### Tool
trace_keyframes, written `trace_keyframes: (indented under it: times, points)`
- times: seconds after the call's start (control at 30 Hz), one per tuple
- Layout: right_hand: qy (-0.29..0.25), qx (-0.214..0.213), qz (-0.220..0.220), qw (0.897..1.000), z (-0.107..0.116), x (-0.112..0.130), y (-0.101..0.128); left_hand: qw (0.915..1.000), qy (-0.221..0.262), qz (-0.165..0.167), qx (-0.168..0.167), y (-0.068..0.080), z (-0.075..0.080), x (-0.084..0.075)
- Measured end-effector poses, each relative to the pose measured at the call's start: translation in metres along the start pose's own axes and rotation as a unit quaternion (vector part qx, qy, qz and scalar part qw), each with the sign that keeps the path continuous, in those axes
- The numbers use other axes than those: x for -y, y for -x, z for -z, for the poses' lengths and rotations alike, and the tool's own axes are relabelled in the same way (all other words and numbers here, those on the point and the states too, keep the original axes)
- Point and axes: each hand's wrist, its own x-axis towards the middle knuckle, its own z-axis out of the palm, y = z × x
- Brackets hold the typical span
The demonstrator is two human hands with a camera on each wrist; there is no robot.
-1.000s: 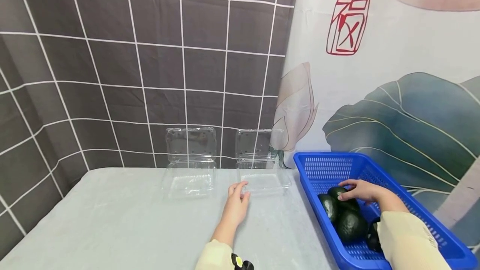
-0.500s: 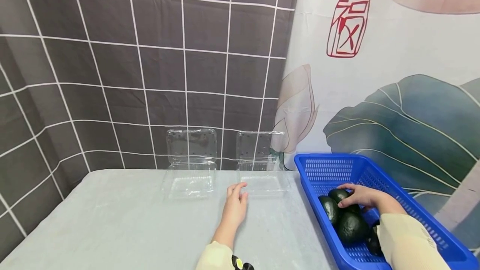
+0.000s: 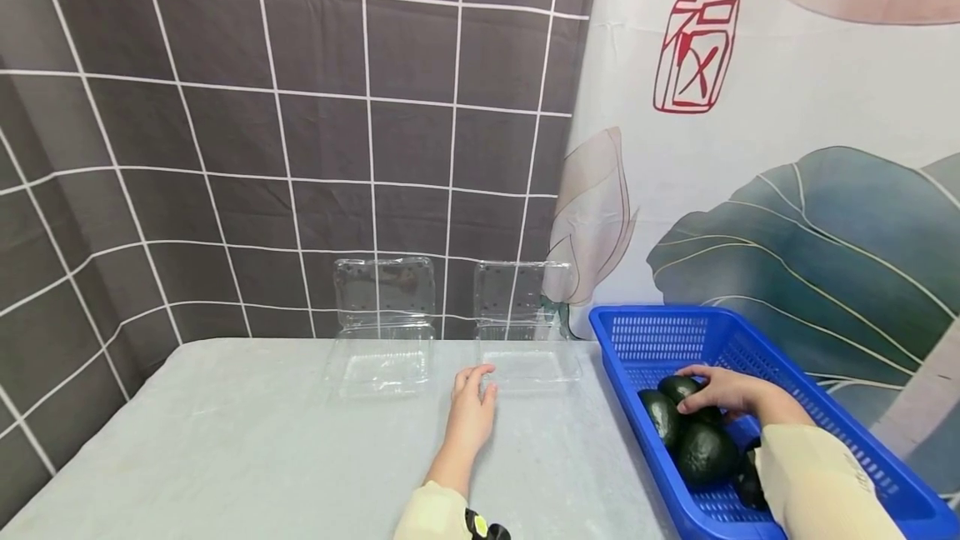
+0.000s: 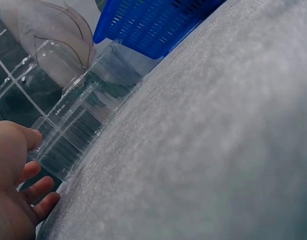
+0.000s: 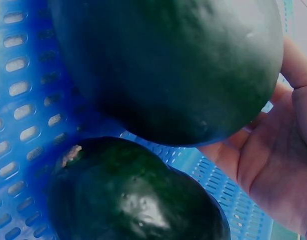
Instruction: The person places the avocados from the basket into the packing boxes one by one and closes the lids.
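Note:
In the head view, my right hand (image 3: 735, 394) reaches into a blue plastic basket (image 3: 652, 336) and grips a dark green avocado (image 3: 675, 387), thumb and fingers at its sides. Beside it lie more avocados, one (image 3: 705, 454) nearer me and another partly hidden by my sleeve. The right wrist view has a large avocado (image 5: 178, 75) up close with the fingers behind it. My left hand (image 3: 472, 419), fingers loosely bent, is at the near left corner of a clear plastic clamshell box (image 3: 536, 365) whose lid stands up. In the left wrist view, the thumb overlaps the box's edge.
A second clear clamshell box (image 3: 386, 369), lid raised, stands to the left on the grey-white table (image 3: 247, 440). Behind the table hangs a dark checked cloth (image 3: 315, 140), with a printed white curtain (image 3: 622, 65) at the right.
My right hand has shifted slightly and its fingers have settled lower around the avocado. My left hand stays beside the box.

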Motion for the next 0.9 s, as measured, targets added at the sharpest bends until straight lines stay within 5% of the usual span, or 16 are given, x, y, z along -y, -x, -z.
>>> trace_keyframes:
  times: [0.5, 0.9]
  points:
    - [0.021, -0.025, 0.035, 0.999, 0.01, 0.014, 0.005, 0.9999, 0.015, 0.004, 0.001, 0.0, -0.001, 0.0]
    - [0.055, -0.103, 0.091, 0.989, 0.017, 0.035, 0.008, 0.9997, 0.024, -0.003, -0.002, -0.001, 0.001, 0.0]
